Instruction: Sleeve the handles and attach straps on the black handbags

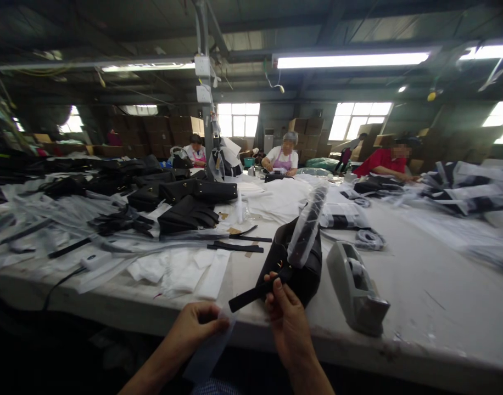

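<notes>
My left hand [197,325] pinches the top of a thin, translucent white sleeve [212,348] that hangs down in front of the table edge. In my right hand [288,314] is a black strap [247,296], held between thumb and fingers, its free end pointing left towards the sleeve's mouth. That end is close to the sleeve; I cannot tell whether it touches. Behind my right hand a black handbag [313,282] rests on the table, with small gold fittings. A clear-wrapped strap or handle [307,233] rises from the bag.
A grey tape dispenser [356,288] stands right of the bag. Black bags [188,215], loose straps [235,248] and white sheets [173,269] cover the left side of the table [424,263]. Wrapped bags [474,184] lie far right. Several people work across the table.
</notes>
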Available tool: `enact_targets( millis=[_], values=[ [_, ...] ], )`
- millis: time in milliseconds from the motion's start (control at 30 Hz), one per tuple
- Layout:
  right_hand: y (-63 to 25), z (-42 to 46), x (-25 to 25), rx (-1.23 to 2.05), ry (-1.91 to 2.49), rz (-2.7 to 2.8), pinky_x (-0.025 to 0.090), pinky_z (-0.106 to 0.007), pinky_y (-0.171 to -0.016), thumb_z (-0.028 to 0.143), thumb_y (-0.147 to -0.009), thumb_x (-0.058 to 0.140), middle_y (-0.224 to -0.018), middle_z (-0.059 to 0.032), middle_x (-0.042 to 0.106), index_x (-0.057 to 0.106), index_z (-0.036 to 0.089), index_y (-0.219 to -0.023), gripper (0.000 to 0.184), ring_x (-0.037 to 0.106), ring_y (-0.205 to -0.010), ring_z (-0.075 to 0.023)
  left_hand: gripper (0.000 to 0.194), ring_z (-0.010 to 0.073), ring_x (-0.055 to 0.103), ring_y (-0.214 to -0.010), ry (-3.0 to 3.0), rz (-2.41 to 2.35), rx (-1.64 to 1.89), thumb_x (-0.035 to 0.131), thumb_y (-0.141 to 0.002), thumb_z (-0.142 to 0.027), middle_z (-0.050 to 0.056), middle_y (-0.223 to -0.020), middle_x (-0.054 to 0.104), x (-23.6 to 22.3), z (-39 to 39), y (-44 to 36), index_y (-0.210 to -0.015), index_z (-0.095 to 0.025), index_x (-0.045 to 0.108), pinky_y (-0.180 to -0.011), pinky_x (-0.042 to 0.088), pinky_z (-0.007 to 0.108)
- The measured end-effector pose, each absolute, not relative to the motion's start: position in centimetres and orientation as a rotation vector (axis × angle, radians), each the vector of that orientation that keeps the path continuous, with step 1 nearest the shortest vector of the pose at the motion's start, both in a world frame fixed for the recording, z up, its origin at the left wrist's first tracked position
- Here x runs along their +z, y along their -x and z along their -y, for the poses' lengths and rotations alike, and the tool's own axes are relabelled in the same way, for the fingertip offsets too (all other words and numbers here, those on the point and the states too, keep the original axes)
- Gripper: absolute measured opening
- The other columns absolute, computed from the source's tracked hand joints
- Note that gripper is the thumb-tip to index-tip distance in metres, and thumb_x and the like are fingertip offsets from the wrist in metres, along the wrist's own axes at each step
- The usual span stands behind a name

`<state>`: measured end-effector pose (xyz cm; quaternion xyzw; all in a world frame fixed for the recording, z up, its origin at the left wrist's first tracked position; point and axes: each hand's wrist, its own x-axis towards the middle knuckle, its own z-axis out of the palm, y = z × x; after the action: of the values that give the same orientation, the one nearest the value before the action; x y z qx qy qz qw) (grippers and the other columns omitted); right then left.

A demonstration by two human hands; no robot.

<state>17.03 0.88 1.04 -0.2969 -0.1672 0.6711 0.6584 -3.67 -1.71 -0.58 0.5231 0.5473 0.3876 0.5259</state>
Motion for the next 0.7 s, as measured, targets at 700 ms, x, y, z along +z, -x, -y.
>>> enact_targets(
  millis=[700],
  values=[
    [-17.9, -0.3, 0.8, 1.334, 0.977, 0.98, 0.03, -0.017, -0.045, 0.05, -0.081, 0.069, -0.051, 0.003, 0.055, 0.075, 0.014, -0.1, 0.041, 0.039, -0.048, -0.0059, 0.033, 0.0147, 0.056, -0.061, -1.248, -1.181, 0.92, 0.072, -0.076, -0.044, 0.002, -0.064, 0.069, 2.0, 0.9, -0.1, -0.075, -0.012, 0.076, -0.059, 0.038, 0.023]
  ],
)
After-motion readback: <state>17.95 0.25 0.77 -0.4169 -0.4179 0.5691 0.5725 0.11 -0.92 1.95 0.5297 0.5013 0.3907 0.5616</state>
